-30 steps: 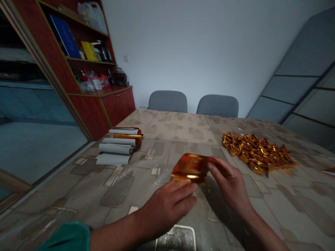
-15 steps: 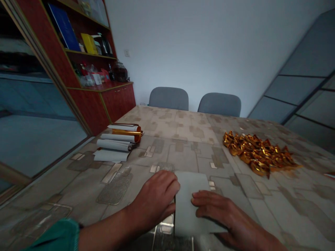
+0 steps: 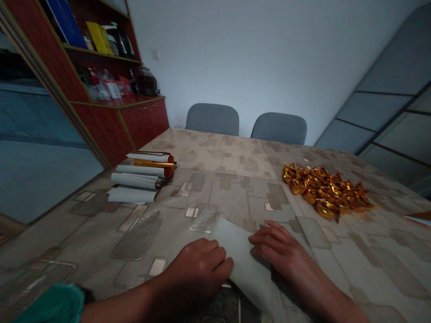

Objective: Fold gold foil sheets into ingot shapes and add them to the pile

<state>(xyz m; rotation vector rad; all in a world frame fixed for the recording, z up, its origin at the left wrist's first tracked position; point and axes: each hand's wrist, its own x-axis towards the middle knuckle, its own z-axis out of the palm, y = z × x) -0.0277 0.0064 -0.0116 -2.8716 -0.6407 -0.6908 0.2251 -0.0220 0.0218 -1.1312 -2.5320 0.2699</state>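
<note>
A pale grey sheet (image 3: pixel 240 258) with a foil-like sheen lies flat and slanted on the table near me. My left hand (image 3: pixel 198 269), in a teal sleeve, curls over its left edge and holds it down. My right hand (image 3: pixel 279 246) rests on the tabletop with its fingers slightly apart, fingertips at the sheet's right edge. The lower end of the sheet runs out of view behind my hands. Ahead to the right lies a heap of gold foil pieces (image 3: pixel 325 190). Ahead to the left are several grey rolls and a gold-lined roll (image 3: pixel 141 177).
The table (image 3: pixel 215 161) has a patterned beige and grey cover. Two grey chairs (image 3: pixel 212 119) stand beyond its far edge. A red-brown cabinet (image 3: pixel 107 130) with cluttered shelves stands at the left, and grey glass panels (image 3: pixel 380 121) rise at the right.
One second ago both hands held the sheet up, gold side showing. Now it lies flat, grey side up, and has turned to a slant since half a second ago.
</note>
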